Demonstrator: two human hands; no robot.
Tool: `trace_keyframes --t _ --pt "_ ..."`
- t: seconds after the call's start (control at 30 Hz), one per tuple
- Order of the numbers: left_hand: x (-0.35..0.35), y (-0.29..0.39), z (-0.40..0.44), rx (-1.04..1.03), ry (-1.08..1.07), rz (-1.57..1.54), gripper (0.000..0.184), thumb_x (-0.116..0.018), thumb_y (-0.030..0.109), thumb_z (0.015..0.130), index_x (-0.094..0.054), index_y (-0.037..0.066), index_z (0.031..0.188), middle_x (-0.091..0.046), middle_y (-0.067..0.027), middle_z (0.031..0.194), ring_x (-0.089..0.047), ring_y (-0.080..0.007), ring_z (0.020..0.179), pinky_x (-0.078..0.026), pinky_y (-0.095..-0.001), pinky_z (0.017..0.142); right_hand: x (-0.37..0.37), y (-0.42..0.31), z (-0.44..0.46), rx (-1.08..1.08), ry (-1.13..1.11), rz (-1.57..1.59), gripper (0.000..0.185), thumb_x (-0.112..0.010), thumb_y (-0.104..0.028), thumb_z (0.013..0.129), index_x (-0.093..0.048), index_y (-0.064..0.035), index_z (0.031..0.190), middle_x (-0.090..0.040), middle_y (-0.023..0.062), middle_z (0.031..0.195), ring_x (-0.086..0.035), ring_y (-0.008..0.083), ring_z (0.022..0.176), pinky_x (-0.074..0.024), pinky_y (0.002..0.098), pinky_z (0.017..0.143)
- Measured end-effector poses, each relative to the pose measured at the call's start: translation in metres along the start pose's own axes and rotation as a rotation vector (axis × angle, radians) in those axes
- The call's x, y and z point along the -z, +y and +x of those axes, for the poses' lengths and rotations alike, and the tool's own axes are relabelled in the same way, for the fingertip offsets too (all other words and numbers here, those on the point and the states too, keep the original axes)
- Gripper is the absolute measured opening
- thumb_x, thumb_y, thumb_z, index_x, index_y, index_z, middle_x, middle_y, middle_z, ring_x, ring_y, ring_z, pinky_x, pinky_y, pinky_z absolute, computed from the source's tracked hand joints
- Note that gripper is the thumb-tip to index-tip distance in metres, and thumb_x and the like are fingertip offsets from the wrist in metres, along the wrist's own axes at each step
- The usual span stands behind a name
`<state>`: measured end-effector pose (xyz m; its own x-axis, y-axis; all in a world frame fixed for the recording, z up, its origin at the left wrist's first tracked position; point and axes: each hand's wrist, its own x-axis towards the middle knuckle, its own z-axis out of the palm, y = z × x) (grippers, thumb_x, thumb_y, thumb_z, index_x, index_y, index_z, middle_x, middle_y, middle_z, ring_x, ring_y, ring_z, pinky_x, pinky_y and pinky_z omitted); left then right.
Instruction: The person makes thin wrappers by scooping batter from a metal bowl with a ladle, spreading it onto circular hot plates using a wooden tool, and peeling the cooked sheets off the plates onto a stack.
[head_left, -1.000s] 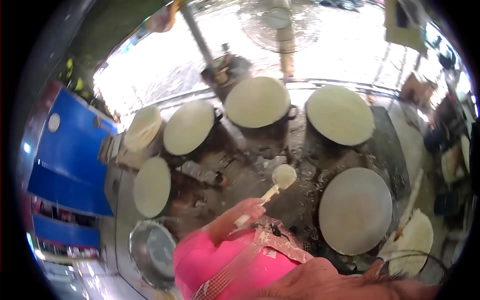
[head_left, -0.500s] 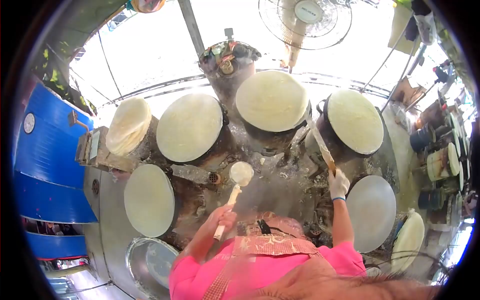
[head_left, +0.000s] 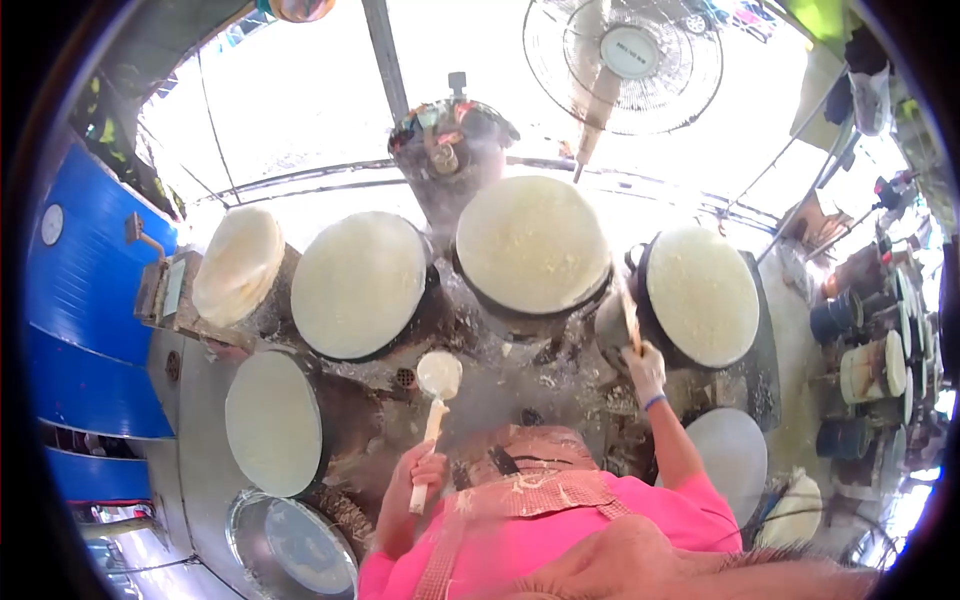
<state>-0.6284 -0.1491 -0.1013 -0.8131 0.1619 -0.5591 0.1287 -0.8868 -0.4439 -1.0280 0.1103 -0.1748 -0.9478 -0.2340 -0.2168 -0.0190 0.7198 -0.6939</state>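
My left hand (head_left: 426, 468) grips the pale handle of a ladle (head_left: 439, 374), whose round bowl is coated in whitish batter. The fingers of my right hand (head_left: 645, 368) are wrapped round a long flat stick (head_left: 629, 312), its far end beside the right rim of the top middle round pan. A pale sheet (head_left: 532, 245) covers that pan. Similar sheets lie on the pan to its left (head_left: 359, 285), the pan to its right (head_left: 702, 296) and the lower left pan (head_left: 273, 423). A bare grey pan (head_left: 725, 460) is partly behind my right forearm.
Stacked pale sheets (head_left: 238, 266) stand at the left. A metal basin (head_left: 240, 535) sits at the lower left, near blue panels (head_left: 85, 270). Behind the pans are a fan (head_left: 629, 52) and a cluttered bin (head_left: 455, 150). Several pots (head_left: 872, 366) line the right side.
The stick in my right hand has moved from the lower right to the top middle pan's edge. My left hand has moved left and lower with the ladle. The view has shifted.
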Motion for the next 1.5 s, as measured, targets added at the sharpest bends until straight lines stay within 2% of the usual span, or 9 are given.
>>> trace_keyframes --t 0.03,0.07,0.33,0.53,0.63,0.73,0.77,1.23,1.5 --pt "-0.012 -0.018 -0.001 -0.029 -0.034 -0.091 0.029 -0.049 0.017 0.096 -0.037 0.008 0.071 -0.034 0.0034 0.061 -0.032 -0.0041 0.043 -0.029 -0.0195 0.039 -0.013 -0.005 0.040 0.019 0.076 0.043 0.037 -0.066 -0.036 0.074 -0.063 -0.0007 0.086 -0.062 0.0157 0.070 -0.062 0.0245 0.067 -0.0456 0.0373 0.062" --pt "-0.011 -0.027 0.002 -0.158 0.043 -0.082 0.027 -0.044 0.017 0.097 -0.048 0.006 0.121 -0.037 0.0000 0.061 -0.039 -0.0056 0.041 -0.034 -0.0196 0.033 -0.025 -0.012 0.077 0.035 0.150 0.085 0.037 -0.065 -0.036 0.075 -0.062 0.0003 0.085 -0.060 0.0160 0.069 -0.062 0.0244 0.067 -0.0456 0.0378 0.062" --pt "0.012 -0.049 0.021 -0.173 -0.107 -0.158 0.033 -0.041 0.020 0.098 -0.045 0.009 0.129 -0.037 -0.0008 0.061 -0.038 -0.0072 0.042 -0.037 -0.0216 0.035 -0.074 -0.082 0.197 0.054 0.330 0.082 0.044 -0.065 -0.035 0.077 -0.062 -0.0026 0.106 -0.067 0.0197 0.096 -0.064 0.0347 0.091 -0.0475 0.0419 0.081" --pt "0.009 -0.064 0.022 -0.244 -0.078 -0.286 0.031 -0.042 0.021 0.098 -0.048 0.011 0.126 -0.037 -0.0008 0.062 -0.038 -0.0076 0.041 -0.037 -0.0215 0.035 -0.076 -0.090 0.208 0.032 0.168 0.111 0.044 -0.061 -0.038 0.076 -0.065 -0.0001 0.096 -0.066 0.0220 0.090 -0.064 0.0365 0.088 -0.0473 0.0432 0.079" --pt "0.013 -0.065 0.024 -0.240 -0.118 -0.283 0.025 -0.044 0.023 0.097 -0.051 0.002 0.107 -0.037 -0.0008 0.060 -0.039 -0.0083 0.041 -0.037 -0.0222 0.035 -0.084 -0.085 0.219 0.052 0.152 0.104 0.040 -0.057 -0.036 0.076 -0.066 0.0002 0.089 -0.066 0.0224 0.085 -0.064 0.0377 0.082 -0.0472 0.0438 0.075" --pt "0.002 -0.071 0.024 -0.227 -0.098 -0.306 0.030 -0.048 0.022 0.097 -0.038 0.006 0.072 -0.034 0.0027 0.054 -0.036 -0.0043 0.041 -0.031 -0.0196 0.034 -0.086 -0.094 0.214 0.126 0.222 0.042 0.036 -0.056 -0.035 0.079 -0.064 -0.0010 0.086 -0.065 0.0225 0.083 -0.063 0.0389 0.081 -0.0476 0.0443 0.074" --pt "0.007 -0.067 0.025 -0.189 -0.148 -0.300 0.034 -0.045 0.027 0.097 -0.036 0.006 0.072 -0.037 -0.0001 0.053 -0.040 -0.0098 0.040 -0.038 -0.0239 0.036 -0.088 -0.098 0.208 0.178 0.271 0.005 0.036 -0.057 -0.035 0.079 -0.064 -0.0005 0.085 -0.065 0.0223 0.080 -0.063 0.0388 0.079 -0.0478 0.0446 0.072" --pt "0.061 -0.035 -0.038 -0.155 -0.259 -0.263 0.032 -0.044 0.026 0.097 -0.041 0.004 0.075 -0.037 -0.0006 0.056 -0.038 -0.0100 0.041 -0.037 -0.0247 0.036 -0.080 -0.162 0.103 0.722 0.686 -0.182 0.023 -0.068 -0.027 0.077 -0.063 -0.0044 0.078 -0.065 0.0189 0.073 -0.062 0.0366 0.065 -0.0495 0.0447 0.061" --pt "0.132 0.023 -0.140 -0.035 -0.268 -0.164 0.033 -0.046 0.028 0.096 -0.041 0.004 0.074 -0.037 0.0005 0.056 -0.037 -0.0094 0.040 -0.035 -0.0235 0.035 -0.046 -0.300 0.007 0.811 0.813 -0.391 0.019 -0.061 -0.028 0.080 -0.064 -0.0105 0.087 -0.065 0.0134 0.067 -0.064 0.0334 0.062 -0.0507 0.0444 0.056"
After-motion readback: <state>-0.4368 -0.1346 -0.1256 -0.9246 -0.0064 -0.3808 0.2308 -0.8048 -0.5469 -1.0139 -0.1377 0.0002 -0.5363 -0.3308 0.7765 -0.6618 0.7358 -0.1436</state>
